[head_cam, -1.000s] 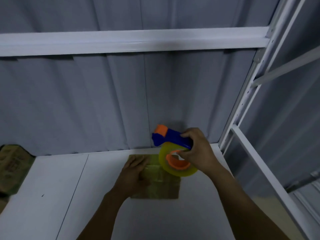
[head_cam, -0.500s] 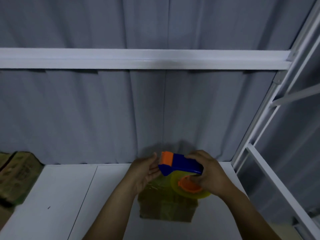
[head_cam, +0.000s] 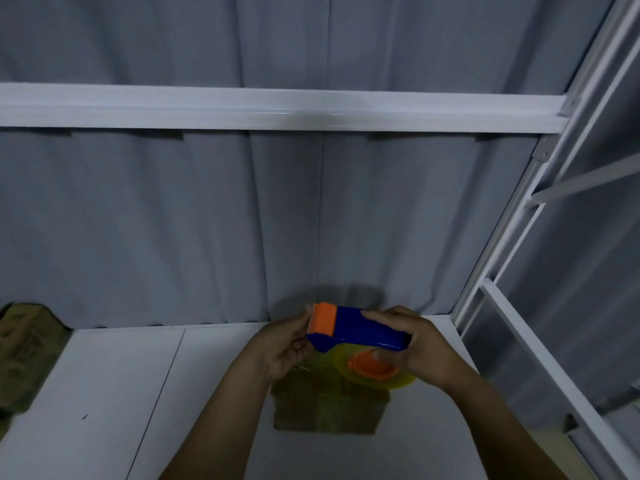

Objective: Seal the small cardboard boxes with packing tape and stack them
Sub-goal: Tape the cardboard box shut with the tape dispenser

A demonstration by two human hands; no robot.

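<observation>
I am gripping the blue-and-orange plastic tape dispenser (head_cam: 367,329) in my right hand (head_cam: 426,348). My left hand (head_cam: 280,344) is pinching its orange end.

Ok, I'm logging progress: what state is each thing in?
cardboard box: closed, tape across top, flat on the table.
tape dispenser: held above the box, tape roll loaded.
right hand: grips the dispenser's rear.
left hand: pinches its orange front end.

In view are two hands, the left hand (head_cam: 284,348) and the right hand (head_cam: 426,351), one tape dispenser (head_cam: 360,330) with one tape roll (head_cam: 398,381), one small cardboard box (head_cam: 329,407), one white table (head_cam: 121,393), and a cardboard pile (head_cam: 24,355) too dim to count.
</observation>
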